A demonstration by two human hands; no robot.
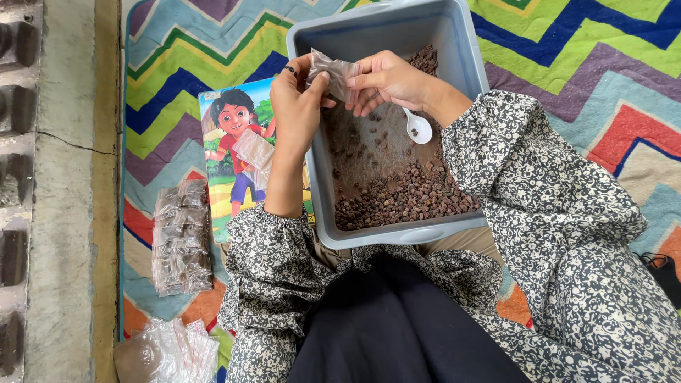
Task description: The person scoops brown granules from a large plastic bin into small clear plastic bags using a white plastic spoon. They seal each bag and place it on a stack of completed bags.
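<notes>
My left hand (296,106) and my right hand (386,79) together pinch a small clear plastic pouch (333,74) with brown bits inside, held above a grey plastic tub (464,64). My left hand wears a dark ring. The tub rests on my lap and holds a heap of small dark brown pellets (408,198). A white plastic spoon (417,128) lies in the tub just below my right wrist. Both arms wear floral black-and-white sleeves.
A cartoon picture book (227,135) lies left of the tub with a clear pouch (254,150) on it. Filled pouches (181,237) are stacked on the zigzag mat (582,42). Empty clear bags (177,351) lie at bottom left. A concrete strip (60,191) borders the mat.
</notes>
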